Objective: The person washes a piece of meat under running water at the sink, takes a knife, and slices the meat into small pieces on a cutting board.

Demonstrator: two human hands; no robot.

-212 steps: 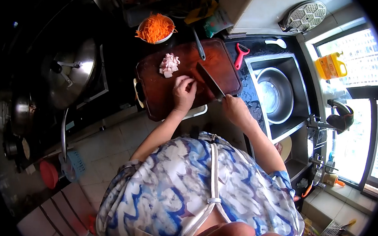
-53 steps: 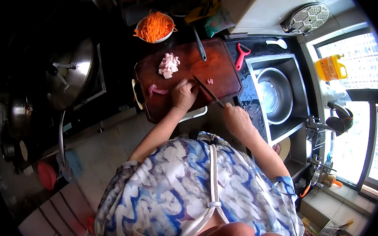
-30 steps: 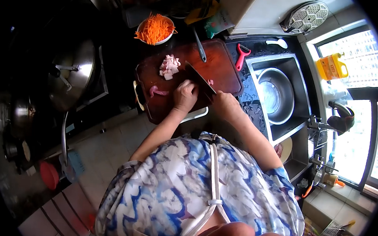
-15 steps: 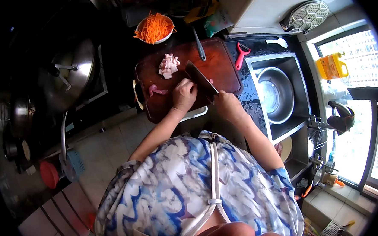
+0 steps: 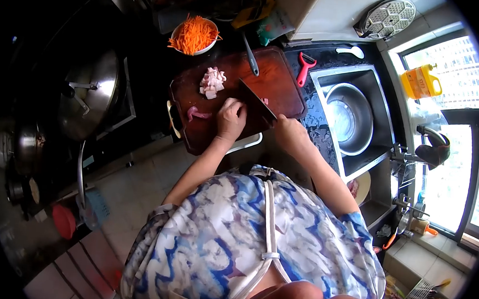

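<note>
Kitchen board point(image 5: 275, 81) | left hand point(image 5: 230, 119) pressing meat point(image 5: 197, 113) | right hand point(image 5: 288, 134) gripping cleaver point(image 5: 256, 100)

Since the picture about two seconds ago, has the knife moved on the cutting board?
Yes. The knife now lies flatter and nearer the pile of cut meat; the right hand holds it.

Right hand point(image 5: 288, 134) grips cleaver point(image 5: 257, 100) — left hand point(image 5: 230, 120) pins meat on cutting board point(image 5: 278, 84).

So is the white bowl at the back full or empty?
Full. The white bowl is heaped with orange carrot shreds that pile above its rim, behind the cutting board.
</note>
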